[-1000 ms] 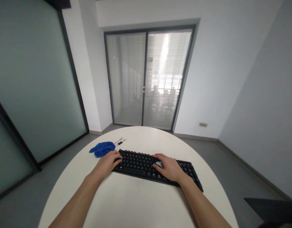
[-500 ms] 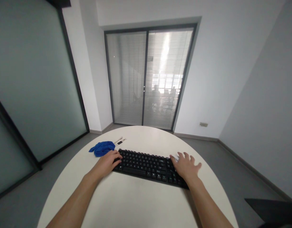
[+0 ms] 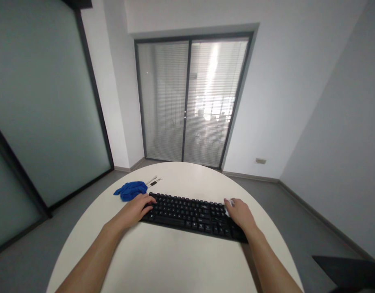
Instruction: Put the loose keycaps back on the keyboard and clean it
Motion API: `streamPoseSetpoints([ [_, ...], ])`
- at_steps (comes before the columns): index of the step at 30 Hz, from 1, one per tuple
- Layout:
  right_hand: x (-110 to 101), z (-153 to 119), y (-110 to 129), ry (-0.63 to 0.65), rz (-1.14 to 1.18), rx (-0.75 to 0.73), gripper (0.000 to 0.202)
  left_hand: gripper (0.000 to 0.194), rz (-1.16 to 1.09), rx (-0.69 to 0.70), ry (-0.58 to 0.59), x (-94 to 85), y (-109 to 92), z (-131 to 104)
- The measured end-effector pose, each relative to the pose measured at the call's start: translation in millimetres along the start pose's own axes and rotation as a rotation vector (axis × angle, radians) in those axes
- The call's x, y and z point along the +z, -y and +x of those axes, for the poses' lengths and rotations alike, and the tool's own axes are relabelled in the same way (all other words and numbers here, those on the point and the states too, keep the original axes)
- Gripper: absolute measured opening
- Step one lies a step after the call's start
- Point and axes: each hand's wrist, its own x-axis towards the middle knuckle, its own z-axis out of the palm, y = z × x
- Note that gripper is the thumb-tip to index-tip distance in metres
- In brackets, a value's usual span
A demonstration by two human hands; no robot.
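Observation:
A black keyboard lies at a slight slant on the round white table. At its left end my left hand grips it, with the thumb and fingers over the end keys. My right hand is over the number keys at the right end. Its fingers are closed round a small white wad that looks like tissue, mostly hidden by the hand. Just beyond my left hand is a crumpled blue cloth.
Thin white sticks or brushes, one with a dark part, lie beside the cloth. The round table has a curved edge. A black chair part shows at lower right. Glass doors stand beyond.
My right hand, earlier spread open over the white wad, has closed round it. The keyboard and my left hand have shifted slightly left.

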Motion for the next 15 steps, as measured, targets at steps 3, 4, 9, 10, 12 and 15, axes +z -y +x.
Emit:
streamPoseSetpoints([
  [3,-2.5,-1.8,-6.7,0.014,-0.045,0.095,0.058,0.023,-0.008,-0.017,0.025,-1.8,-2.0,0.9],
  [4,-2.5,-2.8,-8.2,0.018,-0.056,0.128,0.061,0.023,-0.009,-0.027,0.026,-2.3,-3.0,1.7],
  [9,-1.3,-2.0,-11.2,0.048,-0.065,0.163,0.062,0.022,-0.015,-0.041,0.028,-2.7,-4.9,4.7],
  [10,-1.7,-0.5,-11.6,0.053,-0.061,0.152,0.061,0.022,-0.02,-0.031,0.023,-2.4,-4.2,4.7],
  [12,-3.7,2.6,-12.3,0.061,-0.052,0.123,0.061,0.023,-0.033,-0.007,0.011,-1.9,-2.2,4.2],
  [15,-7.6,4.8,-12.9,0.078,-0.042,0.097,0.061,0.024,-0.04,0.002,0.012,-2.2,1.0,3.8],
])
